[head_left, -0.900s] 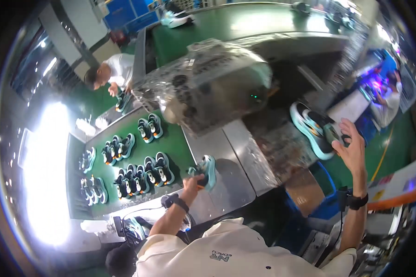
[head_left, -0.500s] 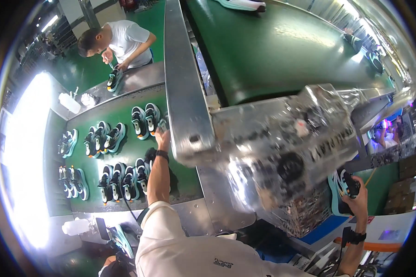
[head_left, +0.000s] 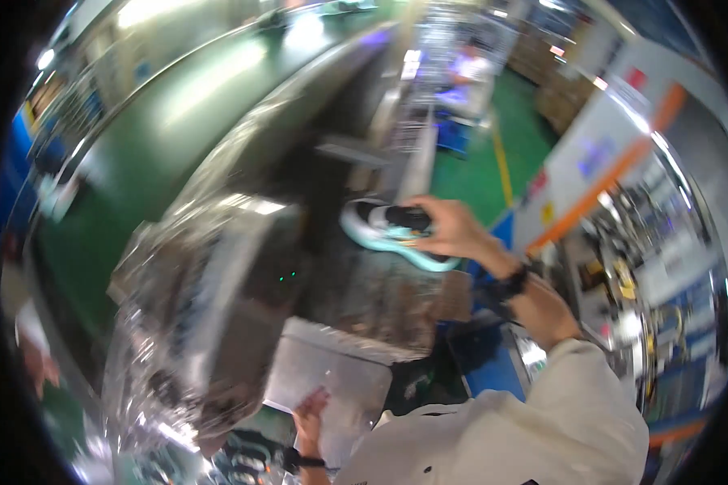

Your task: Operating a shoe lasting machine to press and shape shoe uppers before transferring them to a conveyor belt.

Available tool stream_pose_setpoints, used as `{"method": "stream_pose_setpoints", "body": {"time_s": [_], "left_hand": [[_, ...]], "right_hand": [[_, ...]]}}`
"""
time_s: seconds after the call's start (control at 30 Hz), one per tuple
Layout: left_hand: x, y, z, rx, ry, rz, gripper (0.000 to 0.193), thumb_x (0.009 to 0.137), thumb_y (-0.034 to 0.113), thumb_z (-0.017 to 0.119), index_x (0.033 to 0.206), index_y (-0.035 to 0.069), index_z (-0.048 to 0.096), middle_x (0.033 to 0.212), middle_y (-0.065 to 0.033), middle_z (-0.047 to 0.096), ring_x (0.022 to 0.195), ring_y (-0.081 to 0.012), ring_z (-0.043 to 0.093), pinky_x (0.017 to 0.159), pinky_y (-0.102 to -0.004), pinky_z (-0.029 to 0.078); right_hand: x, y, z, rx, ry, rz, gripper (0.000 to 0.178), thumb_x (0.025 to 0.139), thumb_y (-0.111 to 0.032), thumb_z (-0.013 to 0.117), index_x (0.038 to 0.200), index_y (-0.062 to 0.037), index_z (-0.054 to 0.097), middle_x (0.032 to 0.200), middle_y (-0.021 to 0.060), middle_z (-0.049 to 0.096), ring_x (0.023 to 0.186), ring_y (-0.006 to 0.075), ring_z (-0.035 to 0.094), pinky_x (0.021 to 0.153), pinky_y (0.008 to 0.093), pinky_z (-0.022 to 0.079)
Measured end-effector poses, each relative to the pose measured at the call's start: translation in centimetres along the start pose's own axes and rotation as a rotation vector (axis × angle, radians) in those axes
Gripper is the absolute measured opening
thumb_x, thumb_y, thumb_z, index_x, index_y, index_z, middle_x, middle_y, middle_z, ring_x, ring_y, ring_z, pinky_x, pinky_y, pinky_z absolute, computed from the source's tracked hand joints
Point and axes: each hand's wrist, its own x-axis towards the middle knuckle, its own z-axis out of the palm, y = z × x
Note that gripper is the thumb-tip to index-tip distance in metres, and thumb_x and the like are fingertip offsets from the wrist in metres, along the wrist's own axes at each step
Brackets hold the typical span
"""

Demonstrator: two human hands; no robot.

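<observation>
My right hand (head_left: 451, 232) grips a shoe (head_left: 390, 242); left hand (head_left: 308, 414), now off the other shoes (head_left: 247, 462), looks empty, metal plate (head_left: 332, 370) beside it: one shoe carried.

No legible text, labels, numbers or signs.

Head-worn fisheye, facing down and forward: shirt (head_left: 501, 440), left hand (head_left: 310, 414), right hand (head_left: 451, 229) near; green belt (head_left: 158, 162) far left.

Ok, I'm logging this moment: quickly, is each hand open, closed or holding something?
Left hand: nothing visible in it; too blurred to tell open or closed.
Right hand: closed, holding the black-and-teal shoe.
</observation>
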Motion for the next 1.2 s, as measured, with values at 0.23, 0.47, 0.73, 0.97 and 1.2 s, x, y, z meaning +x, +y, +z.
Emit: {"method": "stream_pose_setpoints", "body": {"time_s": [0.23,0.47,0.73,0.97,1.2], "left_hand": [[-7.2,6.3,18.7,0.037,-0.704,-0.181,0.010,0.090,0.000,0.063,0.089,-0.004,0.073,0.112,-0.0218,0.068,0.111,-0.0296,0.064,0.097,-0.0403,0.051],[-12.2,9.8,32.1,-0.136,-0.818,-0.201,0.059,0.095,0.025,0.062,0.144,0.001,0.037,0.137,-0.0185,0.051,0.121,-0.0325,0.056,0.100,-0.0457,0.048],[-24.3,2.8,55.9,0.186,-1.268,0.065,0.054,0.092,0.022,0.062,0.137,-0.002,0.043,0.122,-0.0081,0.056,0.110,-0.0176,0.053,0.098,-0.0314,0.040],[-37.1,-12.1,74.7,0.468,-1.708,-0.069,0.071,0.100,0.037,0.054,0.150,-0.004,0.026,0.142,-0.0181,0.048,0.130,-0.0248,0.047,0.108,-0.0364,0.038],[-39.1,-32.3,95.4,0.916,-1.402,0.404,0.108,0.074,0.047,0.080,0.144,-0.014,0.025,0.135,-0.0325,0.049,0.126,-0.0358,0.052,0.105,-0.0389,0.041]], "right_hand": [[-11.6,-2.0,-1.2,0.155,0.432,0.258,0.063,0.072,-0.025,0.082,0.123,-0.0060,0.051,0.101,0.0187,0.067,0.087,0.0331,0.068,0.076,0.0430,0.053],[-34.8,-9.1,-7.8,0.669,0.792,0.624,0.067,0.070,-0.011,0.081,0.130,-0.0038,0.052,0.128,0.0096,0.059,0.118,0.0189,0.056,0.104,0.0327,0.040],[-58.1,-12.9,-16.8,0.566,1.268,0.735,0.073,0.073,-0.018,0.085,0.133,-0.0027,0.048,0.125,0.0093,0.057,0.114,0.0163,0.055,0.101,0.0313,0.043],[-83.0,-15.0,-22.5,0.032,1.723,1.057,0.064,0.069,-0.009,0.079,0.127,-0.0029,0.055,0.112,0.0061,0.062,0.100,0.0144,0.058,0.093,0.0303,0.046],[-93.6,-19.4,-25.8,-0.238,1.964,1.295,0.062,0.070,-0.015,0.075,0.127,-0.0001,0.055,0.112,0.0076,0.061,0.101,0.0168,0.059,0.094,0.0308,0.046]]}}
